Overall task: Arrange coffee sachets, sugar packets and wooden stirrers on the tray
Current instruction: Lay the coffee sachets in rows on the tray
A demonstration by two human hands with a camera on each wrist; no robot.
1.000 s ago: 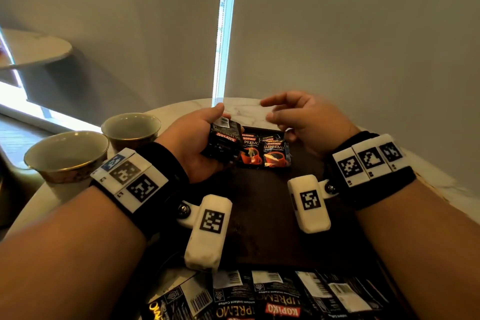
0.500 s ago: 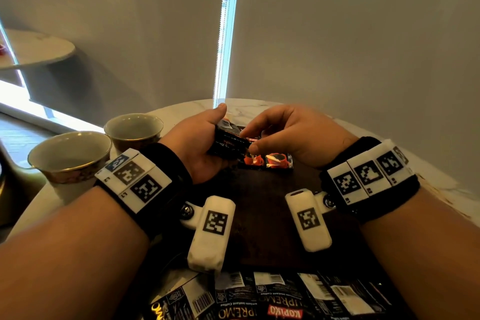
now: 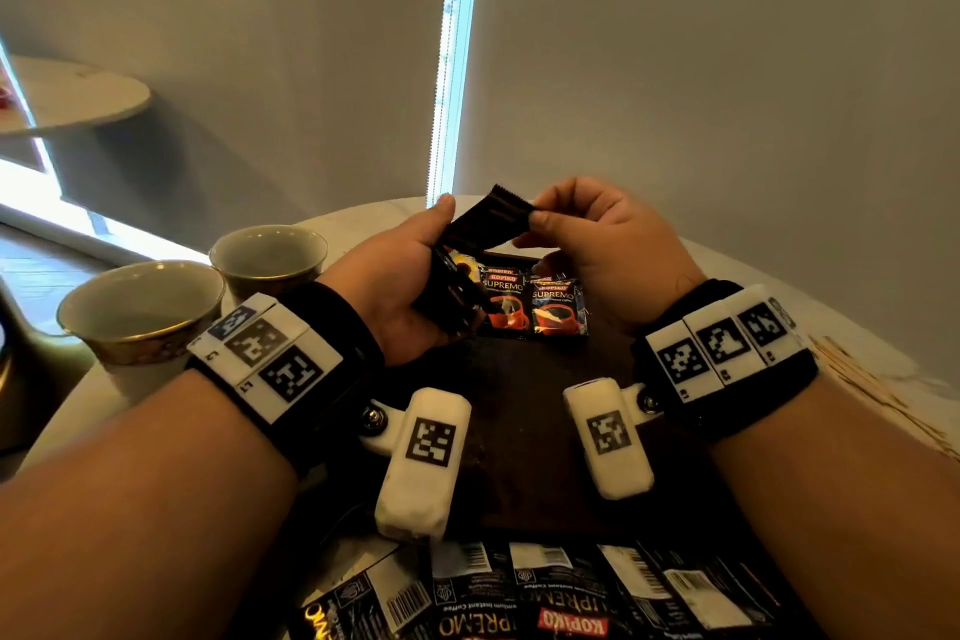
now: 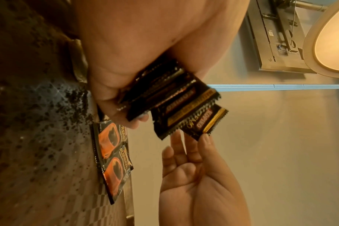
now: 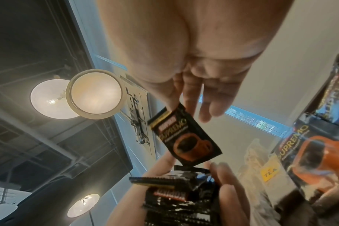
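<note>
My left hand (image 3: 410,281) grips a stack of black coffee sachets (image 3: 449,299) above the far left of the dark tray (image 3: 519,390). Just above the stack, my right hand (image 3: 535,226) pinches the top edge of a single coffee sachet (image 3: 488,224) between thumb and fingers. The right wrist view shows that sachet (image 5: 184,137) hanging printed side down over the stack (image 5: 174,198). In the left wrist view its lower end (image 4: 205,122) still overlaps the stack (image 4: 164,91). Two sachets (image 3: 504,299) (image 3: 558,307) lie side by side at the tray's far edge.
Two cups (image 3: 140,312) (image 3: 267,255) stand left of the tray on the round marble table. A strip of joined sachets (image 3: 545,592) lies along the near edge. Wooden stirrers (image 3: 872,390) lie on the table to the right. A yellow tea packet (image 5: 271,174) lies near the laid sachets.
My right hand came in from open beside the stack, took one sachet by its edge and raised it above the stack. The left hand stayed put with the stack.
</note>
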